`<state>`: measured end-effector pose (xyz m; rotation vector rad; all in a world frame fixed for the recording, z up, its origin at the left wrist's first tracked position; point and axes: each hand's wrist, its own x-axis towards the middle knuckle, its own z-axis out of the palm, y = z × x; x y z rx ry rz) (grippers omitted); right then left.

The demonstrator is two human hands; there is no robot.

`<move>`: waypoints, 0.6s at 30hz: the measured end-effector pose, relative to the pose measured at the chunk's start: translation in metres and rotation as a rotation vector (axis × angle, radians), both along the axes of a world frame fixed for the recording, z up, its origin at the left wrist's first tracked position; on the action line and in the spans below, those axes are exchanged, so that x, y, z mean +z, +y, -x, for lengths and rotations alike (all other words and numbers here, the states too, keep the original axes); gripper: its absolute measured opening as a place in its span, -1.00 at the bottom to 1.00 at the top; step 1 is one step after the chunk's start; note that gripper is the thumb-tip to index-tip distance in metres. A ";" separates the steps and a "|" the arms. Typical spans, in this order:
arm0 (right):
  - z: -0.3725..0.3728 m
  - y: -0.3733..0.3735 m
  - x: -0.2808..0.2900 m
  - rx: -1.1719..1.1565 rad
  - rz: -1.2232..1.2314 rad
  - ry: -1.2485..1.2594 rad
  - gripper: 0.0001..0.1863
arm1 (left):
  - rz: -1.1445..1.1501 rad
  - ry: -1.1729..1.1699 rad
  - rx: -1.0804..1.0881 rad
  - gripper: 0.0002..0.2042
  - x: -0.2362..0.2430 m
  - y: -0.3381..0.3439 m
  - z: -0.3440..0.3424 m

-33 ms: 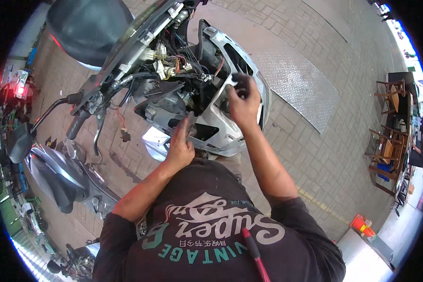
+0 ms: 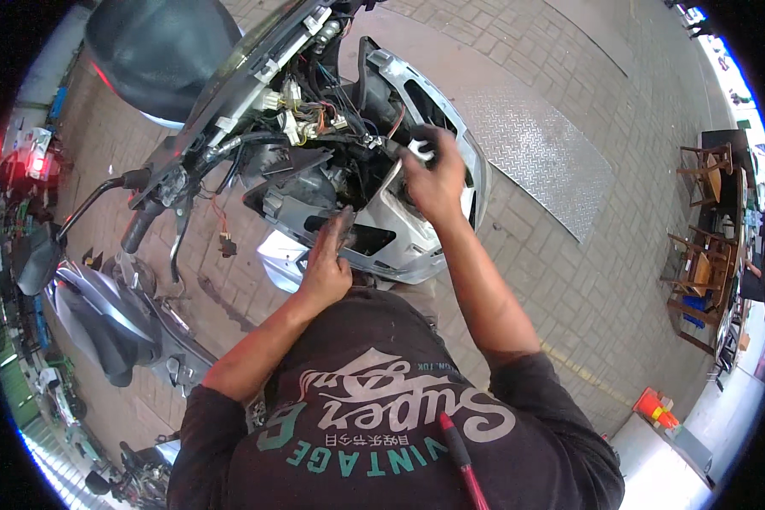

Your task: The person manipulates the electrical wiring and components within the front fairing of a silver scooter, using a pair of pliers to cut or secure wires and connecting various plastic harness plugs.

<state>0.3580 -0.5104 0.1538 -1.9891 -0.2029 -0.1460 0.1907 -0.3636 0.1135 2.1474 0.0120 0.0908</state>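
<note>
Where fingers (image 2: 444, 143) curl, silver plastic (image 2: 411, 231) curves.

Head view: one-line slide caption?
Left hand and right hand at a silver-grey scooter panel, beside exposed wiring, above a paved floor.

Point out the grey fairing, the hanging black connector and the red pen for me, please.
Grey fairing (image 2: 411, 231): head view, on its pale central surface.
Hanging black connector (image 2: 227, 246): head view, on the middle of its housing.
Red pen (image 2: 460, 459): head view, on its visible barrel.
</note>
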 end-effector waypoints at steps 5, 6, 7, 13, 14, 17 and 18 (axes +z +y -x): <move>-0.027 0.042 -0.013 0.285 0.288 0.105 -0.52 | 0.081 0.010 0.031 -0.40 0.007 0.003 0.005; -0.029 0.045 -0.014 0.283 0.273 0.131 -0.54 | 0.054 -0.005 0.047 -0.41 0.014 0.005 0.003; -0.030 0.048 -0.017 0.280 0.258 0.157 -0.56 | 0.027 -0.020 0.064 -0.42 0.019 0.007 0.001; -0.038 0.043 -0.014 0.364 -0.173 0.420 -0.69 | 0.052 -0.215 0.217 -0.53 0.045 0.016 -0.018; -0.040 0.040 -0.013 0.387 -0.249 0.499 -0.69 | 0.054 -0.181 0.257 -0.55 0.052 0.014 -0.026; -0.045 0.033 -0.013 0.470 -0.507 0.711 -0.70 | 0.122 -0.093 0.324 -0.63 0.052 0.015 -0.055; -0.046 0.030 -0.012 0.457 -0.509 0.731 -0.74 | 0.101 -0.042 0.330 -0.63 0.056 0.009 -0.067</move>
